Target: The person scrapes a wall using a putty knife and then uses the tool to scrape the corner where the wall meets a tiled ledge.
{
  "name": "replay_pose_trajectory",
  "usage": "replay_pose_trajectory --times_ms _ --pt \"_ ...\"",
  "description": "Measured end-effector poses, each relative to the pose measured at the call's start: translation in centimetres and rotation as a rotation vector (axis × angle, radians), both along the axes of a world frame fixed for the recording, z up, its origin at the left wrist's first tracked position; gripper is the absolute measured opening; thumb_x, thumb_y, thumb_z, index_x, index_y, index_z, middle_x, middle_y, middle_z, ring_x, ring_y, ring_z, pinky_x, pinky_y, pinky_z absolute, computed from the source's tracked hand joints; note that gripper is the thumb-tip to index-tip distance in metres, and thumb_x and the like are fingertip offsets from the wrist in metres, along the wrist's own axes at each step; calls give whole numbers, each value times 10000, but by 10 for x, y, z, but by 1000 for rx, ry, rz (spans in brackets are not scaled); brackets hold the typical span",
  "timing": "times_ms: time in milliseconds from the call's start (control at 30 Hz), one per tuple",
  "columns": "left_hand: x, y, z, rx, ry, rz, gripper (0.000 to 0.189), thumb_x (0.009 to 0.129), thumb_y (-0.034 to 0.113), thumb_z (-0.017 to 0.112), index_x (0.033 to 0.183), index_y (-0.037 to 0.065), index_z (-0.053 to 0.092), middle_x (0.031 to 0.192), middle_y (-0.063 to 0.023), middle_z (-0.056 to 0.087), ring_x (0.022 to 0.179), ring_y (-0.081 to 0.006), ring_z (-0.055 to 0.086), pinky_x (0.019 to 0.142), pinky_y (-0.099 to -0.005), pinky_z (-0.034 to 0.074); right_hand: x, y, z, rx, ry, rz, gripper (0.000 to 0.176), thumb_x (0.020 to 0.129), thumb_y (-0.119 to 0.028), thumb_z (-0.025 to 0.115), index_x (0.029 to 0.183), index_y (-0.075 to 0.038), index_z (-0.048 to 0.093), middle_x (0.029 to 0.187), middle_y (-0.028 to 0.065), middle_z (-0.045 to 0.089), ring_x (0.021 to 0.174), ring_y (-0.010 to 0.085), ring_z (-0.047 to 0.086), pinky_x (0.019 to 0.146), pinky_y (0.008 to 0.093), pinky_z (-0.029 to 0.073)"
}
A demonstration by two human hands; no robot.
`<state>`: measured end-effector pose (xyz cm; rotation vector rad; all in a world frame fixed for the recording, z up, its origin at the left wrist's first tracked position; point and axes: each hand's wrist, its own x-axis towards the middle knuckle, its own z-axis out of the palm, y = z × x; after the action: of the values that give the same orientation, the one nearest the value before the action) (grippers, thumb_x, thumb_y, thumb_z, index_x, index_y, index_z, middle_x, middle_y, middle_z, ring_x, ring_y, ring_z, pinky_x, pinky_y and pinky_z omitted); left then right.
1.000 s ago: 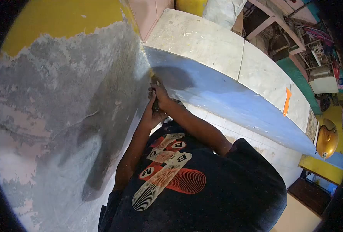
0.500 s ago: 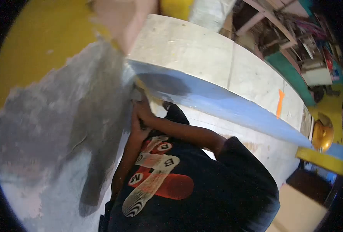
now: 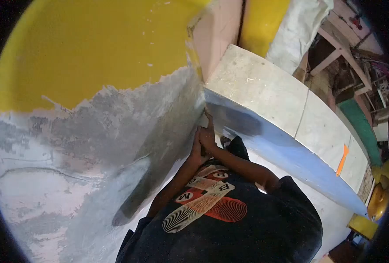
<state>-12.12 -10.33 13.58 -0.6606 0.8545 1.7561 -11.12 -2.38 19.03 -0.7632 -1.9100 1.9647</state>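
"Yellow-topped, mottled grey plaster wall [image 3: 89, 122] fills our left side, doesn't it?"

"It does. To our right runs the long cream-coloured slab [image 3: 269, 90], above the smooth blue painted panel [image 3: 286, 142]."

"And our black printed T-shirt [image 3: 269, 223] takes up the bottom. Where's the crumpled white sheet [image 3: 296, 35]?"

"Beyond the slab's far edge."

"Where are our hands?"

"Close together, just beside the wall, near the corner where it meets the panel. Our right hand [image 3: 208, 138] lies against our left hand [image 3: 197, 148], one finger stretched toward the corner; perhaps each steadies the other in that tight angle."

"Are we pinching anything?"

"We can't tell; overlapping fingers and shadow hide whatever might be between them."

"And the narrow, flared orange plastic-looking tool [image 3: 342, 160]?"

"On the slab near its blue-side edge, probably laid there to be handy."
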Motion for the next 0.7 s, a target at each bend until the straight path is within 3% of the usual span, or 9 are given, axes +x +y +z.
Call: replay_pose_trajectory --times_ms 33,133,200,233,300,433,500,633,700 --pt "-1 -9 -59 10 -8 -13 782 808 673 409 1310 73 402 1288 -127 428 1140 -268 427 919 -430 390 2 5 1 62 6 -7 643 884 -57 471 1398 -87 86 1004 177 556 802 263 539 713 384 445" --pt "8 -9 -8 -50 39 -40 752 814 670 402 1290 87 421 1250 -120 456 1134 -264 433 928 -462 372 4 -4 -12 40 -172 43 664 874 -45 473 1408 -108 84 996 207 568 774 253 562 684 369 460" --pt "14 -4 32 -62 52 -49 733 818 667 398 1278 97 434 1224 -114 474 1131 -262 436 934 -483 361 -1 -2 -39 -28 -76 -50 666 866 -57 478 1406 -103 91 859 170 561 684 220 546 608 341 455" --pt "16 -2 32 -64 70 -46 737 818 667 397 1287 98 423 1236 -113 467 1146 -263 427 943 -483 355 -1 2 -34 -43 -37 -85 667 864 -61 480 1405 -101 93 813 158 559 654 209 541 583 331 453" --pt "25 0 32 -89 110 -24 752 819 668 392 1314 102 388 1270 -107 444 1192 -266 398 969 -483 336 9 6 -21 -358 -109 39 648 838 -47 511 1405 -122 206 816 138 518 603 206 484 550 337 434" --pt "49 -4 9 -2 39 -3 875 733 784 371 1338 152 364 1335 -84 380 1211 -271 367 997 -501 282 27 7 -61 -403 -190 137 704 833 -108 530 1401 -122 114 726 111 510 517 179 470 441 319 403" --pt "59 -16 18 201 -239 224 924 724 804 326 1337 113 342 1299 -111 405 1207 -285 369 1011 -510 266 35 5 -68 -566 -167 316 725 815 -116 569 1388 -127 124 698 107 496 480 176 442 413 312 379" --pt "78 -33 -2 135 -315 190 984 688 821 347 1324 70 321 1282 -156 401 1231 -315 344 1027 -526 249 53 -18 -71 -479 -345 246 722 810 -165 606 1363 -142 142 622 59 426 453 149 386 393 299 335" --pt "83 -34 -9 265 -406 250 1005 667 817 401 1318 56 305 1296 -173 380 1247 -321 326 1038 -527 237 63 -6 -60 -490 -323 182 714 817 -192 607 1360 -159 145 600 40 404 456 133 373 389 290 319"
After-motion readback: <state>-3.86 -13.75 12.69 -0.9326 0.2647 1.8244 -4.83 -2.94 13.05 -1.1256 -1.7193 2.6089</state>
